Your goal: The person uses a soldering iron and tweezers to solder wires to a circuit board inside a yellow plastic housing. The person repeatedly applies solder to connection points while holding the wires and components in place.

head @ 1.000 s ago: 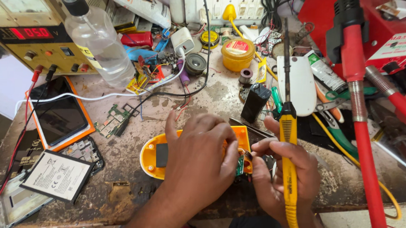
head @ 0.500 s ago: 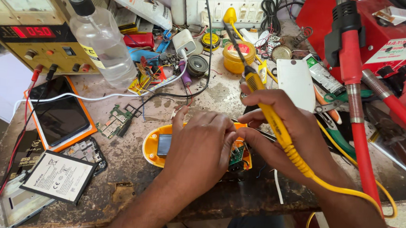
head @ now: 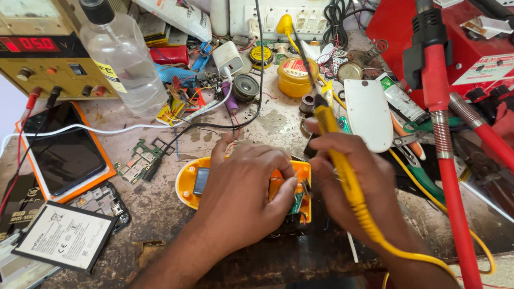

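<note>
Battery point(head: 67, 235) flat at the near left edge of the bench point(head: 270, 127), overlapping a bare phone frame point(head: 105, 199). Left hand point(head: 245, 189) pressed down over an open yellow device point(head: 191, 182), fingers curled onto the orange and green board point(head: 293, 192) at its right end. Right hand point(head: 357, 181) just beside, touching the same end, wrapped around a yellow soldering iron point(head: 341, 153) with the tip angled up and away, cord trailing off the near edge. Hands close together, both gripping. Device at bench centre, mostly hidden under the left hand. Left of it, a small green circuit board point(head: 138, 160) and a phone point(head: 66, 155) in an orange case. Farther back, a white phone cover point(head: 368, 113), a clear bottle point(head: 119, 50), a yellow tin point(head: 295, 75). At far left, a power supply point(head: 29, 44) with red digits; at far right, a red station point(head: 492, 52) with red-sleeved handles.
</note>
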